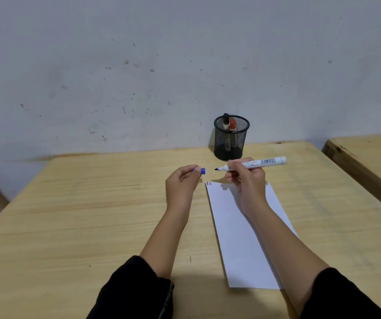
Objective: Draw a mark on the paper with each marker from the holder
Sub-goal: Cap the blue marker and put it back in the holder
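A person holds an uncapped white marker and its blue cap apart above a sheet of paper on a wooden bench.

The right hand (pixel 247 180) has its fingers (pixel 235 163) closed around the white cylindrical plastic marker (pixel 254 164), which lies nearly level with its dark tip pointing left; the left hand (pixel 181 184) pinches the small blue plastic cap (pixel 202 171) between thumb and fingertips, the open end facing the tip, a short gap between them. Below lies a smooth white rectangular sheet of paper (pixel 238 238) with small red and blue strokes (pixel 209 183) at its far left corner. Behind, near the scuffed grey wall (pixel 162 65), a round black wire-mesh holder (pixel 231 140) stands on the pale, grained wooden bench (pixel 92 215), containing a black-capped marker (pixel 225 120) and a red-capped marker (pixel 232 125).
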`<state>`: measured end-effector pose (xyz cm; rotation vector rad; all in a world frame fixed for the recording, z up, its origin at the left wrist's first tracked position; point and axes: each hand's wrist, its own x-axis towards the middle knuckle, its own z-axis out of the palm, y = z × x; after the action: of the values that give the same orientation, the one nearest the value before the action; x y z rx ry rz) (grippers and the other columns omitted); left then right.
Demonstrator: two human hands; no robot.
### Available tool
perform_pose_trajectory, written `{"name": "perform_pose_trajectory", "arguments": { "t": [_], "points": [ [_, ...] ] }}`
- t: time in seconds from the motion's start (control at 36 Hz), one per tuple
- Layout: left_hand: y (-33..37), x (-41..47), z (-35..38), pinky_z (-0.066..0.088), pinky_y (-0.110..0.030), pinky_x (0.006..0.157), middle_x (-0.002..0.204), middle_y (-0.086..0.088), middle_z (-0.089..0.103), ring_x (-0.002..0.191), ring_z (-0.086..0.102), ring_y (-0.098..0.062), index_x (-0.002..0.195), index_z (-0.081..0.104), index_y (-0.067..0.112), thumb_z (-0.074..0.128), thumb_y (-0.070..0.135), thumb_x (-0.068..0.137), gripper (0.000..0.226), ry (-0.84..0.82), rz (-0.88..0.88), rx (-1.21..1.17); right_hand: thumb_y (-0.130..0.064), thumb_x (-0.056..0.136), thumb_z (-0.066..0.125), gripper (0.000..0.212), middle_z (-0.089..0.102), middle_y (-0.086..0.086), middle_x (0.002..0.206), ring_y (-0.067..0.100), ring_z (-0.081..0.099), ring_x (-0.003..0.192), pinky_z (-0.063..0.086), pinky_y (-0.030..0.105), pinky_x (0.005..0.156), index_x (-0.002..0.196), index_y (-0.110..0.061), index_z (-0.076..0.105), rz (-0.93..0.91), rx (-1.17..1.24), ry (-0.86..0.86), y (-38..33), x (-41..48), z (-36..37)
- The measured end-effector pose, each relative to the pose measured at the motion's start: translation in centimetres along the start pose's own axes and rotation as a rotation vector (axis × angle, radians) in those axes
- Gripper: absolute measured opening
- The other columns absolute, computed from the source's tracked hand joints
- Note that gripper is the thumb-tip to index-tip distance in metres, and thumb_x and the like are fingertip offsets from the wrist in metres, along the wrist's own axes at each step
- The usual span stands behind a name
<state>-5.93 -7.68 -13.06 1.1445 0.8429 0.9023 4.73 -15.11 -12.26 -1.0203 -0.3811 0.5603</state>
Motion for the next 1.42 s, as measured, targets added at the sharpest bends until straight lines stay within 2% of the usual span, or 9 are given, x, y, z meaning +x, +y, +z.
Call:
{"name": "perform_pose_trajectory", "arguments": {
  "t": [0.11, 0.19, 0.44, 0.58, 0.75, 0.97, 1.19, 1.36, 1.42],
  "points": [
    [0.2, 0.0, -0.3, 0.052, -0.022, 0.082, 0.091, -0.005, 0.070, 0.088, 0.066, -0.012, 0.095, 0.064, 0.008, 0.063, 0.009, 0.088, 0.007, -0.030, -0.070, -0.213, 0.006, 0.083, 0.057, 0.016, 0.058, 0.012, 0.067, 0.012, 0.052, 0.052, 0.048, 0.016, 0.053, 0.072, -0.005, 0.058, -0.013, 0.010, -0.051, -0.1, -0.1, 0.1],
    [0.2, 0.0, -0.4, 0.051, -0.020, 0.080, 0.091, -0.005, 0.070, 0.088, 0.067, -0.011, 0.092, 0.063, 0.009, 0.062, 0.008, 0.088, 0.004, -0.064, -0.091, -0.265, 0.005, 0.083, 0.058, 0.016, 0.060, 0.012, 0.067, 0.011, 0.054, 0.051, 0.049, 0.016, 0.055, 0.072, -0.007, 0.058, -0.016, 0.008, -0.101, -0.1, -0.2, 0.2],
    [0.7, -0.1, -0.7, 0.054, -0.016, 0.074, 0.089, -0.002, 0.073, 0.086, 0.069, -0.008, 0.090, 0.066, 0.012, 0.063, 0.009, 0.087, 0.005, -0.147, -0.050, -0.259, 0.005, 0.084, 0.059, 0.013, 0.062, 0.006, 0.063, 0.010, 0.056, 0.052, 0.050, 0.016, 0.054, 0.075, -0.005, 0.059, -0.037, 0.032, -0.172, 0.1, -0.3, 0.1],
    [0.7, -0.5, -0.5, 0.055, -0.018, 0.079, 0.086, -0.001, 0.073, 0.082, 0.069, -0.008, 0.091, 0.068, 0.011, 0.065, 0.008, 0.085, 0.007, -0.188, -0.032, -0.215, 0.003, 0.084, 0.059, 0.011, 0.064, 0.004, 0.062, 0.010, 0.057, 0.054, 0.051, 0.017, 0.056, 0.078, -0.005, 0.059, -0.035, 0.021, -0.227, 0.2, -0.4, 0.1],
    [0.9, -0.9, -0.2, 0.053, -0.013, 0.069, 0.077, 0.001, 0.074, 0.077, 0.070, -0.008, 0.087, 0.070, 0.010, 0.068, 0.006, 0.081, 0.007, -0.240, 0.008, -0.203, 0.005, 0.085, 0.057, 0.012, 0.064, 0.000, 0.060, 0.009, 0.056, 0.052, 0.050, 0.016, 0.056, 0.078, -0.004, 0.057, -0.033, 0.022, -0.286, 0.2, -0.5, -0.1],
    [1.4, -0.9, -0.3, 0.053, -0.015, 0.069, 0.078, 0.000, 0.072, 0.074, 0.068, -0.010, 0.080, 0.069, 0.012, 0.070, 0.005, 0.079, 0.007, -0.265, 0.057, -0.191, 0.004, 0.085, 0.057, 0.011, 0.064, -0.003, 0.057, 0.007, 0.058, 0.052, 0.050, 0.015, 0.055, 0.078, -0.004, 0.058, -0.039, 0.059, -0.308, -0.1, -0.8, 0.2],
    [1.8, -0.5, -0.1, 0.053, -0.020, 0.078, 0.075, 0.003, 0.074, 0.076, 0.068, -0.011, 0.082, 0.072, 0.015, 0.074, 0.006, 0.076, 0.011, -0.181, 0.160, -0.180, -0.001, 0.085, 0.060, 0.006, 0.066, -0.003, 0.065, 0.009, 0.061, 0.062, 0.050, 0.015, 0.060, 0.083, -0.006, 0.058, -0.044, 0.063, -0.332, -0.2, -0.5, 0.8],
    [2.3, -0.8, -1.0, 0.053, -0.022, 0.084, 0.077, 0.003, 0.075, 0.077, 0.069, -0.010, 0.087, 0.072, 0.013, 0.075, 0.009, 0.077, 0.012, -0.082, 0.190, -0.231, -0.005, 0.087, 0.059, 0.007, 0.062, -0.003, 0.066, 0.007, 0.060, 0.061, 0.051, 0.014, 0.059, 0.081, -0.009, 0.061, -0.031, 0.164, -0.144, -1.1, -0.6, -0.2],
    [2.4, -0.8, -1.5, 0.052, -0.022, 0.084, 0.077, 0.003, 0.075, 0.077, 0.069, -0.009, 0.089, 0.072, 0.013, 0.074, 0.008, 0.077, 0.013, -0.062, 0.187, -0.258, -0.003, 0.084, 0.062, 0.008, 0.063, -0.004, 0.065, 0.007, 0.059, 0.061, 0.051, 0.014, 0.061, 0.079, -0.009, 0.062, -0.043, 0.122, -0.144, -1.5, -0.5, -0.5]
  ]
}}
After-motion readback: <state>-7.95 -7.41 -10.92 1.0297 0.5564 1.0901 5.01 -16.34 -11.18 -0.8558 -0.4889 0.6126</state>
